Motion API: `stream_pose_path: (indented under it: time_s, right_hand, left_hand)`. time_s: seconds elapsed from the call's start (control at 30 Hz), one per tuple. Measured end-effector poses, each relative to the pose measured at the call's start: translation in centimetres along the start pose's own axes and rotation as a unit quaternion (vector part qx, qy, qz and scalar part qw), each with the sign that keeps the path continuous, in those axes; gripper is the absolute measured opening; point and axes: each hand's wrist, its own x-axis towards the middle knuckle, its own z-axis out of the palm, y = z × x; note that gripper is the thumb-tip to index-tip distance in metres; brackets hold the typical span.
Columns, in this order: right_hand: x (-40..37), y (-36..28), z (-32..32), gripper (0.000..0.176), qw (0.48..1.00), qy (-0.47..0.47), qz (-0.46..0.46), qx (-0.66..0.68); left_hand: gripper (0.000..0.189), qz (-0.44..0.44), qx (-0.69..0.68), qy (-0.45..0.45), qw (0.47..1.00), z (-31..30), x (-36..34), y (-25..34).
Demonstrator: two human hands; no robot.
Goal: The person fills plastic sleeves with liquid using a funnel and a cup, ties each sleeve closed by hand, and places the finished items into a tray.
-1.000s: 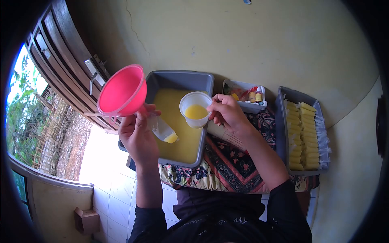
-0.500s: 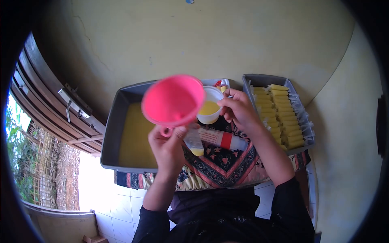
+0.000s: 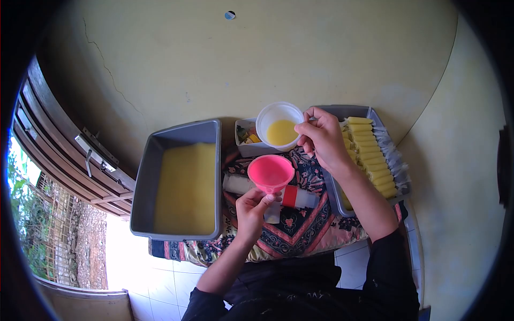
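My left hand [image 3: 250, 207] grips the spout of a pink funnel [image 3: 270, 173] together with a small clear plastic bag [image 3: 272, 212] hanging under it, low over the patterned cloth [image 3: 300, 224]. Above and just beyond the funnel, my right hand [image 3: 320, 138] holds a white plastic cup [image 3: 279, 126] of yellow liquid by its rim. A roll of clear bags with a red label [image 3: 292, 196] lies on the cloth behind the funnel.
A grey tub [image 3: 160, 143] of yellow liquid sits to the left. At the right, a grey tray [image 3: 332, 187] holds rows of filled yellow bags [image 3: 369, 155]. A small white box [image 3: 243, 144] with colourful items stands behind the cup. A wooden door [image 3: 59, 139] is at far left.
The funnel with the bag has come down from near my face to low over the cloth. The cup has stayed raised just beyond it. My view has shifted.
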Motion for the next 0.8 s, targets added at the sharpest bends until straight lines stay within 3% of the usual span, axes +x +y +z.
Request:
stream_pose_path:
  time_s: [0.8]
  right_hand:
    - [-2.2, -0.6, 3.3, 0.016, 0.973, -0.009, -0.192, -0.128]
  left_hand:
    - [0.022, 0.021, 0.009, -0.003, 1.000, 0.0, 0.8, 2.5]
